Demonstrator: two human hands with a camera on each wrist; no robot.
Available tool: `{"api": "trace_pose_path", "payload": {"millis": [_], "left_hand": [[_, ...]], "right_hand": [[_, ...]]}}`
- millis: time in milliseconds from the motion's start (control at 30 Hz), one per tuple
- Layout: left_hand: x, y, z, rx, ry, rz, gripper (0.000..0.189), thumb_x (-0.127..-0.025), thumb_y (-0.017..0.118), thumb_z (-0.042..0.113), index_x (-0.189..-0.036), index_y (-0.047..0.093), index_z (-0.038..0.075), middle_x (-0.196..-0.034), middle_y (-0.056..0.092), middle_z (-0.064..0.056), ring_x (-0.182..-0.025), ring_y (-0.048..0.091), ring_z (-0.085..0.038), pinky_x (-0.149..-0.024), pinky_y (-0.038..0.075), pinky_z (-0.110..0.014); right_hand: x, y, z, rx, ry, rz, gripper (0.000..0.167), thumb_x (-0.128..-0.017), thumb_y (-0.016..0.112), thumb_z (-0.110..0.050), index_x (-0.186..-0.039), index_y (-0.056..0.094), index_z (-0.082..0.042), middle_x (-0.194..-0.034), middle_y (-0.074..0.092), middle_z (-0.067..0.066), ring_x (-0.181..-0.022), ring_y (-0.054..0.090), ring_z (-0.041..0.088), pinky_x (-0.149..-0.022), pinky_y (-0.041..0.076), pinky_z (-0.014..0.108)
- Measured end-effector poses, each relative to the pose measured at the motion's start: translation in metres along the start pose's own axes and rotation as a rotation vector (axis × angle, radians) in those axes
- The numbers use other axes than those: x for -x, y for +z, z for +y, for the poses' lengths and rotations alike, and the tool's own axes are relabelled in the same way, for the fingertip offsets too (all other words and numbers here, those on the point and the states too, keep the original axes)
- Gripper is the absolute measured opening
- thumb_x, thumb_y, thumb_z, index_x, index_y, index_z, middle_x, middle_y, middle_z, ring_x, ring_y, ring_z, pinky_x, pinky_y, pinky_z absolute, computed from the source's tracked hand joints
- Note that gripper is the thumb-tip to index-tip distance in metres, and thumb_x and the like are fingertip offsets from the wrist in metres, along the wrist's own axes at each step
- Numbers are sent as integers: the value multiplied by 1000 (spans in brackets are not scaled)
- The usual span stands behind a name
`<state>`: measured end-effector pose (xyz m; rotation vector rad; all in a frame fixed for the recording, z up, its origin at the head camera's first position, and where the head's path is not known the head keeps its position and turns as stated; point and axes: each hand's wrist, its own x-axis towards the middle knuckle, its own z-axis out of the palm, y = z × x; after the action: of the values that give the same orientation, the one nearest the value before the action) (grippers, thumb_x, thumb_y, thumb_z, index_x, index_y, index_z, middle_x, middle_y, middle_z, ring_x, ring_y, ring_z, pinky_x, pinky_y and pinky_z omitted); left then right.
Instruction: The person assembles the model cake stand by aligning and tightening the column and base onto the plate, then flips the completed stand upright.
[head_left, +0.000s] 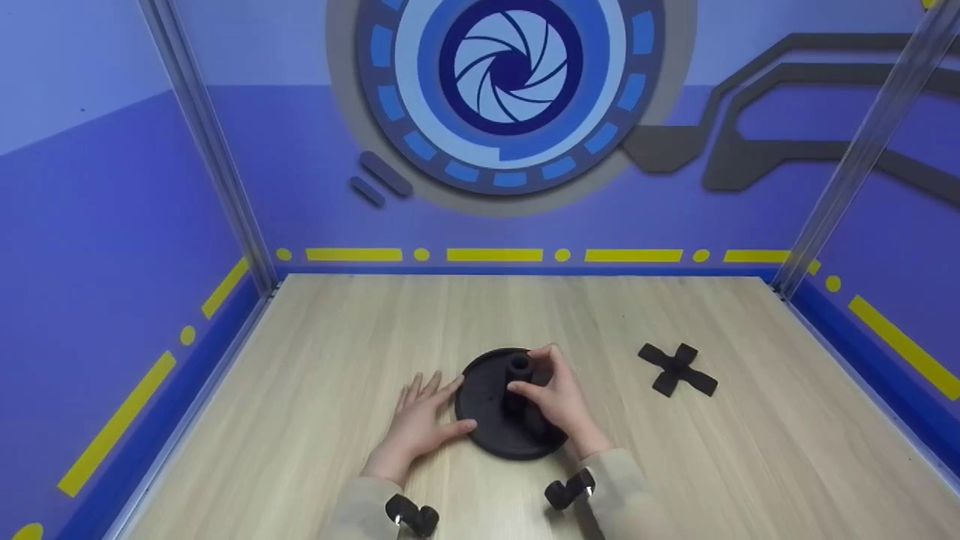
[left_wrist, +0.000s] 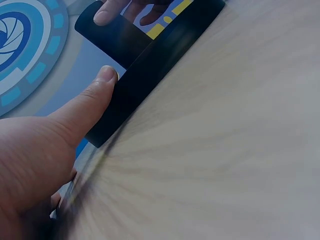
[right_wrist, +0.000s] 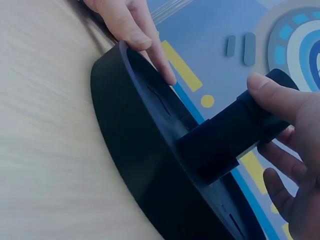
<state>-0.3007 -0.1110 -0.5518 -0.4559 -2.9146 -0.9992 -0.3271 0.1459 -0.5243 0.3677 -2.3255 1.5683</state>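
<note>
A round black base (head_left: 482,424) with a low raised rim lies flat on the table. From it a short black tube (head_left: 517,394) stands upright, its hollow top facing up. My right hand (head_left: 561,394) pinches the tube near its top between thumb and fingers. In the right wrist view the tube (right_wrist: 210,147) meets the inside of the base, with small steps along its side. My left hand (head_left: 424,424) rests at the base's left edge, fingers mostly straight, and its thumb (left_wrist: 92,97) touches the rim.
A flat black cross-shaped piece (head_left: 677,369) with four flared arms lies on the table to the right of the hands. The wood-grained table (head_left: 360,322) is bounded by blue printed panels (head_left: 300,180) at the back and sides.
</note>
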Motion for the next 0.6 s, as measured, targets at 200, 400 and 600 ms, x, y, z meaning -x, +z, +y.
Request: {"api": "trace_pose_path", "payload": {"millis": [200,400,600], "left_hand": [[0,-1,1,7,-15,-13,86,-85,72,65,-156,47,24,-167,31,-23,-157,13,-53,-129,7,-67],[0,-1,2,12,-18,-11,87,-84,72,66,-156,47,23,-166,31,-24,-157,13,-53,-129,7,-67],[0,-1,1,8,-7,-8,87,-84,72,66,-156,47,23,-166,32,-25,-156,14,-54,-129,8,-67]], "right_hand": [[-2,-5,-1,-7,42,-81,60,-77,91,-14,-125,57,-5,-122,69,13,-116,64,27,-105,50,40],[-4,-15,0,-125,17,-220,61,-90,79,-10,-145,53,0,-145,61,18,-135,57,36,-116,46,35],[-6,-20,2,-182,-25,-310,54,-96,69,-4,-146,51,4,-148,57,23,-140,53,33,-114,41,17]]}}
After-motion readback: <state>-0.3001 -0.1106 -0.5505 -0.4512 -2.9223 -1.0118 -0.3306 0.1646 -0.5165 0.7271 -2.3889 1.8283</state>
